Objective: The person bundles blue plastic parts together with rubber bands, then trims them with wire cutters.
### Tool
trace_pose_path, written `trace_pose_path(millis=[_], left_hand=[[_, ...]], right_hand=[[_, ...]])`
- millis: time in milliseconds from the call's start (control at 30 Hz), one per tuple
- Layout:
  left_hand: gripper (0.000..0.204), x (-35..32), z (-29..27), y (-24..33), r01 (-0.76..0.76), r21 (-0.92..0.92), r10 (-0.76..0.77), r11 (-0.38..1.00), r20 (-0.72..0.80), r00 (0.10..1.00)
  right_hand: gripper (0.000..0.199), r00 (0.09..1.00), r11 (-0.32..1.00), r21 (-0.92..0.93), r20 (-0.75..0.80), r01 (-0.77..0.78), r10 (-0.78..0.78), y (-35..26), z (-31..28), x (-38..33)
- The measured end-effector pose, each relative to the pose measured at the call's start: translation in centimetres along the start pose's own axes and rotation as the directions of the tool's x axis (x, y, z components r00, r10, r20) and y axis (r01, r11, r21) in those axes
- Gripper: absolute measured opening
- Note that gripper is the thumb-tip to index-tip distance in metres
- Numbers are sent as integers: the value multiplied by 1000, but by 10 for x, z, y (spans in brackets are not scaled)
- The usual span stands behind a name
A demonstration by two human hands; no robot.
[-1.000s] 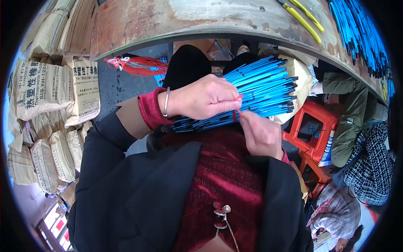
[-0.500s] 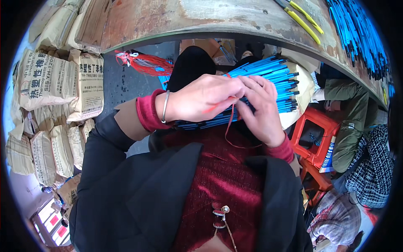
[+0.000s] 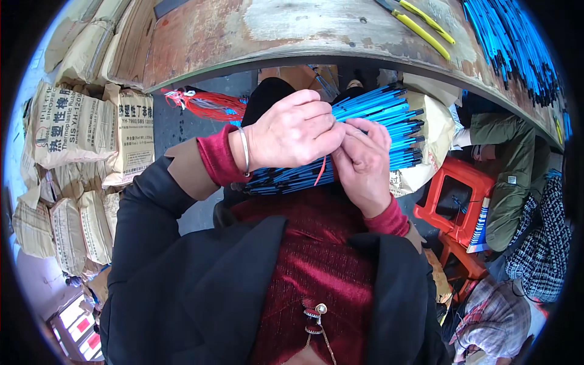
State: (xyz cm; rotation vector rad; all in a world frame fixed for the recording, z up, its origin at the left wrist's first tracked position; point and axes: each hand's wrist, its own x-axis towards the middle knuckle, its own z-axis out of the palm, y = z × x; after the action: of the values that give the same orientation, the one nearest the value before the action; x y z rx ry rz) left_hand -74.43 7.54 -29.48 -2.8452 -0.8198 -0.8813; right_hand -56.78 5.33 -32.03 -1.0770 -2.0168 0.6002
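A thick bundle of thin blue rods with black tips (image 3: 398, 115) lies across my lap. My left hand (image 3: 292, 131), with a bracelet at its wrist, is closed over the bundle. My right hand (image 3: 365, 161) is closed beside it, and the fingertips of both meet above the rods. A short end of flat red string (image 3: 320, 172) hangs below the left fingers. The rest of the string between the fingertips is hidden. To the left of the bundle hangs a bunch of red strings (image 3: 210, 106).
Ahead is a worn wooden table (image 3: 304, 27) with yellow-handled pliers (image 3: 423, 30) and a pile of blue rods (image 3: 514, 48). Stacked paper sacks (image 3: 76, 128) stand left. At right are a red plastic stool (image 3: 433, 198) and a person's green-clad leg (image 3: 517, 182).
Both hands have drawn closer together over the bundle. The long red loop that hung toward the right wrist is gone from sight, and a short end hangs down now.
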Motion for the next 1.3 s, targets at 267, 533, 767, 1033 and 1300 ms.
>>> trace_pose_path(millis=[267,533,767,1033,1300], left_hand=[[11,0,10,-5,-30,98,40,995,-100,994],[17,-14,-3,-9,191,-121,-176,974,120,977],[22,-4,2,-41,788,-394,-337,473,745,575],[62,-24,49,-30,681,-704,131,-203,669,731],[92,8,-82,59,618,-327,-408,715,522,749]], right_hand=[[15,991,987,98,56,-126,121,3,-13,13],[18,996,986,-146,41,87,-82,3,-23,-3],[12,982,948,-265,-18,177,-188,-24,-32,-29],[10,415,493,179,804,-851,425,8,-10,-74],[47,851,750,429,398,-503,344,-1,-12,-129]])
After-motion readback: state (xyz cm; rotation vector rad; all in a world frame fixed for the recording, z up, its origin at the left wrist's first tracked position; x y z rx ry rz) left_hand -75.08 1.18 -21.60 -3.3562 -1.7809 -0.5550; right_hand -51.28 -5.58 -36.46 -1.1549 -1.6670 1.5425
